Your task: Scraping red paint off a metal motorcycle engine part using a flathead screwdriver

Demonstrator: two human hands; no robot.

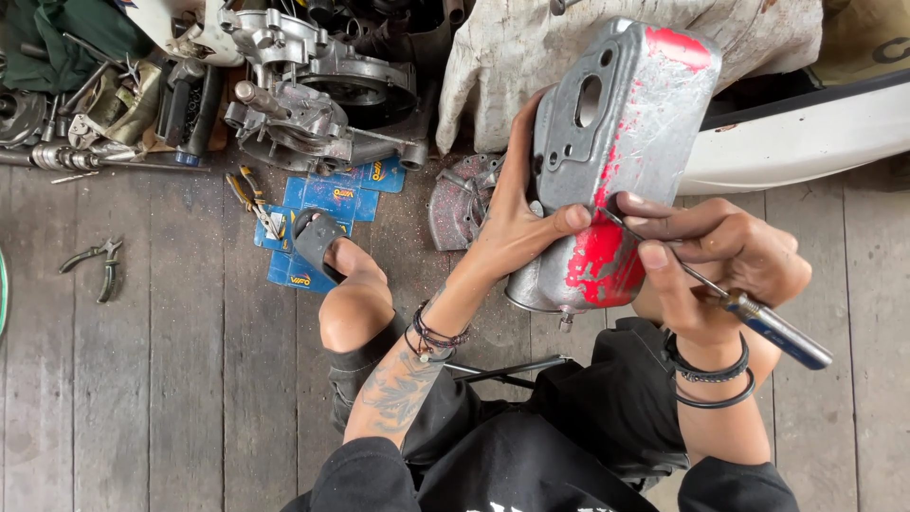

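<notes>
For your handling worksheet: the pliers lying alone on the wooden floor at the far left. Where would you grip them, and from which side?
Grip the pliers by the two handles, coming straight down from above. They lie flat on the plank floor, handles spread and curving toward the viewer, the small head pointing away. Bare boards lie around them, so fingers can likely close across both handles at once.

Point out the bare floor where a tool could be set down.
Bare planks lie below the pliers, left of the knee; another patch sits right of the right hand, below the white panel. The top left is crowded: engine casing, blue packets, loose tools.
</notes>
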